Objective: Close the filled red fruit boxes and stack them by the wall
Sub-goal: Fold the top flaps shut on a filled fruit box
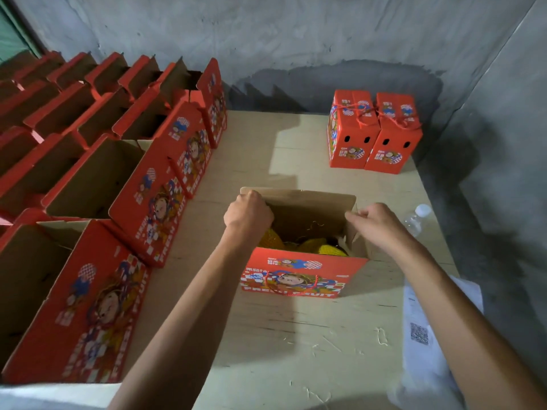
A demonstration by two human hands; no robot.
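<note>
Grey concrete walls meeting in a corner, with a pale plywood tabletop [260,161] pushed up against them. The open red fruit box [299,273] sits at centre frame, its long side running left to right across the picture, printed front facing the camera. Yellow net-wrapped fruit [325,248] shows inside, so it's filled and just needs closing.

What matters here is that the box lies dead ahead, between the two hands, and each hand has its own end. The left hand [248,214] is at the box's left end, fingers curled over the top edge of the upright far flap [313,198] near its corner. The right hand [376,223] is at the right end, pinching the right side flap [353,236] with curled fingers. So neither hand is spread wide, both are holding cardboard.

My guess is the next thing is folding those flaps inward over the fruit.

Two closed boxes [373,134], tied with red cord, already stand side by side at upper right by the wall. Rows of open boxes [88,179] fill the left side. A clear plastic bottle [416,220] sits just right of the right hand.
</note>
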